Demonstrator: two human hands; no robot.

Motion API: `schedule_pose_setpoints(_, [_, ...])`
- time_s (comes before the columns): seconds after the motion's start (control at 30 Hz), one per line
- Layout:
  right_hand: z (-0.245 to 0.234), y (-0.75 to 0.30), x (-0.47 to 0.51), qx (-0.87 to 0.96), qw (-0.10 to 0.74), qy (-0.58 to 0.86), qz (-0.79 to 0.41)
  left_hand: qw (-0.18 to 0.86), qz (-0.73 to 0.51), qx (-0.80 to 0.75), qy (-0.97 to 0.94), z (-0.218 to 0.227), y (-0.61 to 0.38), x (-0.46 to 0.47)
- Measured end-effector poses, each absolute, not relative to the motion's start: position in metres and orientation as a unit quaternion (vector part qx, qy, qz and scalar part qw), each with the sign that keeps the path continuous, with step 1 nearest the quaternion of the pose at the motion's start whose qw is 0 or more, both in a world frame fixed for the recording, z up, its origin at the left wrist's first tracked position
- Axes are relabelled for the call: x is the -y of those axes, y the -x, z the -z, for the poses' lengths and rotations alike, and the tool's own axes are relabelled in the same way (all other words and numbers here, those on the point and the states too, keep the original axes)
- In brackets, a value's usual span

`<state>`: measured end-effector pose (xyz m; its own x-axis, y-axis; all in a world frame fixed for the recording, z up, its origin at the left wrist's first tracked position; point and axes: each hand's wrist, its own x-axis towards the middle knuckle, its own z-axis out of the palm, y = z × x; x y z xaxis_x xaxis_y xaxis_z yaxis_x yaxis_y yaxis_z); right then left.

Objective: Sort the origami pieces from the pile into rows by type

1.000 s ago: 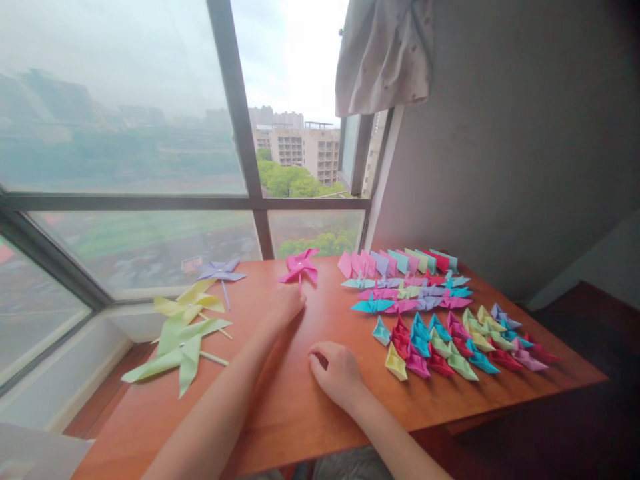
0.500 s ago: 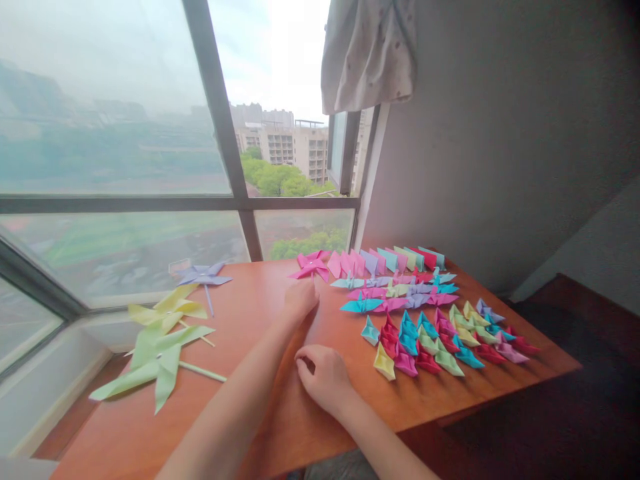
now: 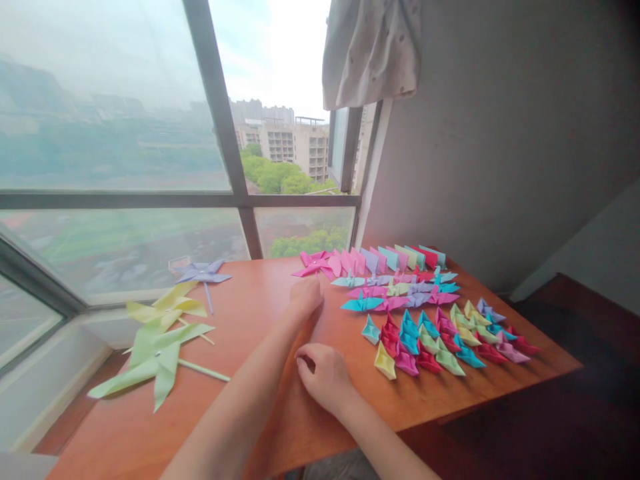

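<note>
A bright pink paper pinwheel [image 3: 316, 263] is at the far side of the wooden table [image 3: 260, 313]. My left hand [image 3: 306, 297] reaches out to it, closed around its stick, which the fingers mostly hide. Nearer to me, my right hand [image 3: 325, 377] rests on the table with its fingers curled, and nothing shows in it. On the left lie a green pinwheel [image 3: 159, 357], a yellow pinwheel [image 3: 170, 308] and a purple pinwheel [image 3: 202, 272], their sticks pointing right or toward me.
Right of my hands stand rows of folded paper boats [image 3: 429, 340], with paper cranes [image 3: 400, 291] behind them. Along the back edge is a row of folded paper pieces [image 3: 395, 259]. Windows [image 3: 115, 253] border the table's far and left sides; a curtain [image 3: 373, 53] hangs above.
My left hand has shifted slightly to the right with the pink pinwheel, bringing it closer to the folded paper row. My right hand stays in place.
</note>
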<state>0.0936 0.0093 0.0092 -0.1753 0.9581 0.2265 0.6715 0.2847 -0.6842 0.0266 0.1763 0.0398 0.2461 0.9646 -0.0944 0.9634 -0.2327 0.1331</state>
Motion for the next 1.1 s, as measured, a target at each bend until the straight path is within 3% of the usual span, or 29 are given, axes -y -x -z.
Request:
schedule_pose_setpoints(0.37, [-0.008,-0.095,-0.008,0.729,0.336,0.548,-0.236,0.094,-0.033,-0.621,-0.777,-0.055,-0.006,-0.147])
schedule_pose_setpoints(0.77, [-0.007,-0.095,-0.004,0.737,0.315,0.551,-0.234,0.033,-0.017,-0.795,-0.606,-0.08,0.142,-0.016])
schedule_pose_setpoints(0.9, [-0.014,-0.092,-0.001,0.746,0.287,0.563,-0.209,0.016,0.016,-0.814,-0.58,-0.068,0.155,0.01])
schedule_pose_setpoints(1.1, [-0.029,-0.042,-0.002,0.826,0.2,0.497,-0.175,0.049,-0.062,-0.795,-0.601,-0.048,0.161,0.03])
